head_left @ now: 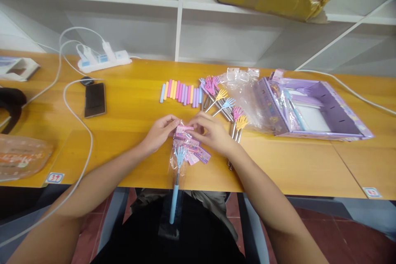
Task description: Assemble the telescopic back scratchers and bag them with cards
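A clear plastic bag (169, 232) hangs over the table's front edge, with a blue hand-shaped back scratcher (174, 204) inside it. At the bag's top, my left hand (160, 133) pinches the left corner between thumb and fingers. My right hand (212, 132) grips the other side, its fingers closed by a pink header card (183, 130). Whether that card is wholly inside the bag, I cannot tell. Loose pink and purple cards (202, 155) lie beneath. Just beyond my right hand are several back scratchers (241, 122) with metal rods and pink, yellow or blue heads.
Behind my hands is a row of coloured handle tubes (179, 92). To the right, clear bags (244, 95) lie against a purple open box (321, 135) holding a bagged scratcher. A phone (95, 100), a white cable (88, 132) and a power strip (105, 64) occupy the left.
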`<state>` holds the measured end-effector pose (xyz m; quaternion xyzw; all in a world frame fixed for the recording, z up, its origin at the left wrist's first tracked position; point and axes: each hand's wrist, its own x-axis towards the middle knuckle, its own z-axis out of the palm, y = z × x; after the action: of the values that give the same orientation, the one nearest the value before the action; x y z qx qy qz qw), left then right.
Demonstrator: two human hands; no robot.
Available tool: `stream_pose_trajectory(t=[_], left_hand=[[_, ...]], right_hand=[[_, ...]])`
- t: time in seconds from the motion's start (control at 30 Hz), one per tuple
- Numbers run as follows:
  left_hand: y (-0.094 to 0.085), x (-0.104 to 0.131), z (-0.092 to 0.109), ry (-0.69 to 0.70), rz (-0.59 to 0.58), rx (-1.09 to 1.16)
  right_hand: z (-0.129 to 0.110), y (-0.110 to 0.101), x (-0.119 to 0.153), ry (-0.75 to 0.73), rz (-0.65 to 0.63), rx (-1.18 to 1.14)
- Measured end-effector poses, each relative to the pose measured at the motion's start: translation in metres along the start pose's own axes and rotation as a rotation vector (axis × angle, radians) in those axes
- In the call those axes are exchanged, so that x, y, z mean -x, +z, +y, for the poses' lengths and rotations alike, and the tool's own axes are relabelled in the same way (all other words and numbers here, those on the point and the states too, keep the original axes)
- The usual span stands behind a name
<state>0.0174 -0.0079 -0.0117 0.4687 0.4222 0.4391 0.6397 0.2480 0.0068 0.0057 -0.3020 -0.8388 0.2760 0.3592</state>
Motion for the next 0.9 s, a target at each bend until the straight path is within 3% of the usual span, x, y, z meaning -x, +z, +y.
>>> stream_pose_trajectory(t=[0.77, 0.9], left_hand=[[0.0002, 0.0005, 0.0024, 0.002, 0.01, -0.013], [-0.0001, 0.0, 0.002, 0.004, 0.009, -0.008]], right_hand=[[-0.0077, -0.0045, 0.0023, -0.042, -0.111, -0.003], [-0.0081, -0.0032, 0.0017, 0.003, -0.005, 0.023]])
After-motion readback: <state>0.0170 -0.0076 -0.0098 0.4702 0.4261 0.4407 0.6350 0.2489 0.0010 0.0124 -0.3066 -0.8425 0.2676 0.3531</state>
